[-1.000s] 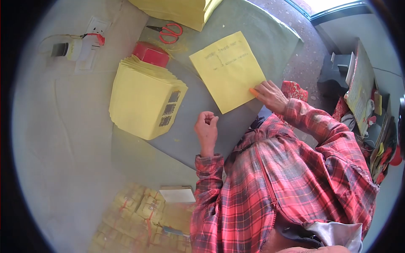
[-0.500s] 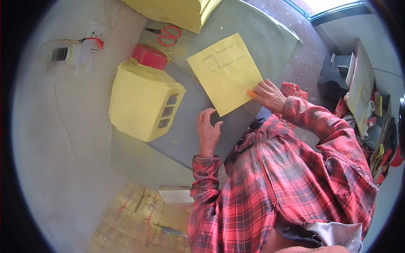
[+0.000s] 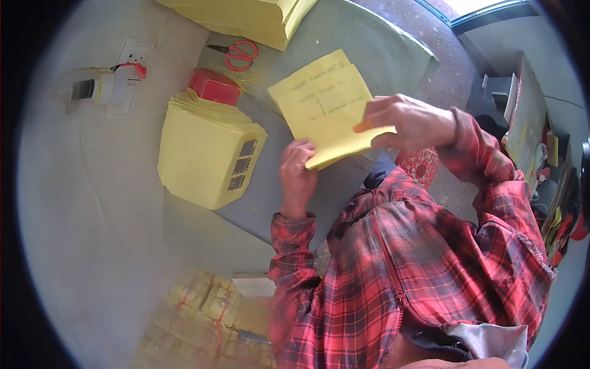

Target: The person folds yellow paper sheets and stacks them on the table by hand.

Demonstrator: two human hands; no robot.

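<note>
Grey tabletop [image 3: 393,67] lies under both hands. The left hand [image 3: 299,172] pinches the near left corner of the yellow paper [image 3: 322,104], which lies between the hands, near edge folded up, its writing unreadable. The right hand [image 3: 409,123], blurred, curls thumb and fingers about that edge's right end, covering it; how tightly, I cannot tell. Just left of the left hand sits a yellow stack [image 3: 209,147]; past it, a red box [image 3: 215,87], contents hidden, then scissors [image 3: 241,56]. Farther beyond, a pile [image 3: 246,18] is cut off by the frame. Below the right wrist, red patterned cloth [image 3: 418,167] is partly hidden. Behind the left hand, tied bundles [image 3: 196,313] look hazy.
</note>
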